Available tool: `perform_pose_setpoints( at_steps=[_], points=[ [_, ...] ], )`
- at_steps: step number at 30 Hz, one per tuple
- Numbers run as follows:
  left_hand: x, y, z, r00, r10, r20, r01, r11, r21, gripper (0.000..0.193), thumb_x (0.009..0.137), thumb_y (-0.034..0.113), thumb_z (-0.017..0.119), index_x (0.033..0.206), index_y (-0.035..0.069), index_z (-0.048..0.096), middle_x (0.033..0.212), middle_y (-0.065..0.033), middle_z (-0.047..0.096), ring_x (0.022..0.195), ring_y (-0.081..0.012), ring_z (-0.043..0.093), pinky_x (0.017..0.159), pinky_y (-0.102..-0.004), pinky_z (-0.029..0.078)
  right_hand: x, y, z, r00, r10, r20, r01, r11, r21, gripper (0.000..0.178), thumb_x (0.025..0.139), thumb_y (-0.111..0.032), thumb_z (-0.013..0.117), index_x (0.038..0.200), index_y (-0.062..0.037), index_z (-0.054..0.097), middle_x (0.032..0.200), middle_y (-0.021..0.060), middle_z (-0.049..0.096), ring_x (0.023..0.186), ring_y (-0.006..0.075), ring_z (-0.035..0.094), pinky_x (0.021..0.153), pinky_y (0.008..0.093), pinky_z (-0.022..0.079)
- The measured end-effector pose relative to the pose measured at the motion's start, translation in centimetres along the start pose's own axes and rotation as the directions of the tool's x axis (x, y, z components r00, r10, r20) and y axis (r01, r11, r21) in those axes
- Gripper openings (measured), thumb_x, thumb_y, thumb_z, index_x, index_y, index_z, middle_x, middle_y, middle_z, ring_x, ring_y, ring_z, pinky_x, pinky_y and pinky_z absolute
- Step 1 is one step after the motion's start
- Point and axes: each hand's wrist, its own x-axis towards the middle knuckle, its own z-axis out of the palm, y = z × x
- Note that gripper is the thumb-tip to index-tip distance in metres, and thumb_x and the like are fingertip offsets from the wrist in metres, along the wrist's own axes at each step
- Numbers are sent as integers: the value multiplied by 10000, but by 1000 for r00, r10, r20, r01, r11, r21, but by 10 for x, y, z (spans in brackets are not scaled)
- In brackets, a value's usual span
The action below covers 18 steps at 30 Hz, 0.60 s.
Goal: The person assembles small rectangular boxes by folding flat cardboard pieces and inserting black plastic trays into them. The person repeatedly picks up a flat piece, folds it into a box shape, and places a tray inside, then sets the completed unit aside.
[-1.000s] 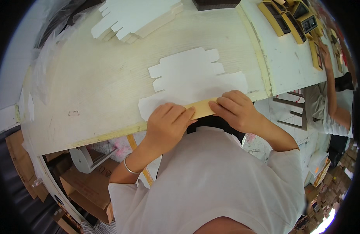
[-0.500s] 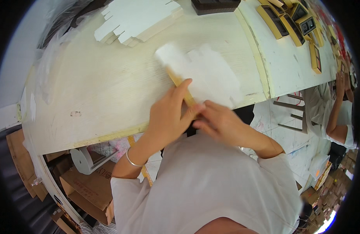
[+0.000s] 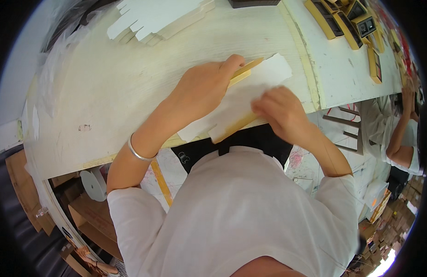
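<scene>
A cardboard box blank [image 3: 243,99], white on its upper face and gold on the folded edges, lies slantwise at the front edge of the table. My left hand [image 3: 206,85] grips its far long edge, thumb along the raised gold fold. At the near long edge, whose gold flap is turned up, my right hand [image 3: 283,111] is closed with curled fingers against the flap. Those fingertips are slightly blurred and partly hidden. The blank's notched end sticks out below my left hand, and its other end points to the far right.
A stack of white blanks [image 3: 162,18] lies at the far left, near clear plastic sheeting [image 3: 61,64]. Gold boxes with dark windows [image 3: 347,30] are piled at the far right. A dark tray [image 3: 255,3] sits at the back. Another person's arm [image 3: 400,124] shows at right.
The blank has been turned to slant up to the right, with gold folds on both long sides. My hands, close together before, are now apart at opposite edges.
</scene>
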Motion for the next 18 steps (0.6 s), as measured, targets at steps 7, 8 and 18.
perform_pose_setpoints(
  at_steps=[7, 8, 18],
  points=[
    [-6, -9, 5, 999, 23, -43, -26, 996, -81, 314, 844, 8, 551, 1134, 105, 481, 778, -100, 589, 698, -297, 565, 609, -387, 432, -7, -2, 28, 935, -329, -130, 293, 926, -237, 262, 723, -100, 657, 957, 12, 624, 1012, 111, 566, 946, 255, 564, 825, 374, 464],
    [-6, -6, 2, 1000, 18, -26, -21, 994, -109, 308, 839, 9, 555, 1125, 103, 493, 773, -97, 587, 686, -287, 558, 603, -380, 430, -11, -4, 30, 944, -313, -100, 285, 931, -228, 264, 721, -108, 660, 950, 19, 623, 1013, 107, 566, 954, 250, 563, 828, 375, 467],
    [-4, -8, 6, 995, 79, -64, -89, 979, -185, 308, 812, 19, 589, 1106, 107, 567, 769, -95, 597, 677, -260, 575, 619, -348, 461, 38, 0, 16, 986, -78, 145, 75, 997, 29, 82, 732, -70, 629, 763, -39, 559, 876, 94, 581, 849, 257, 574, 673, 353, 480]
  ],
)
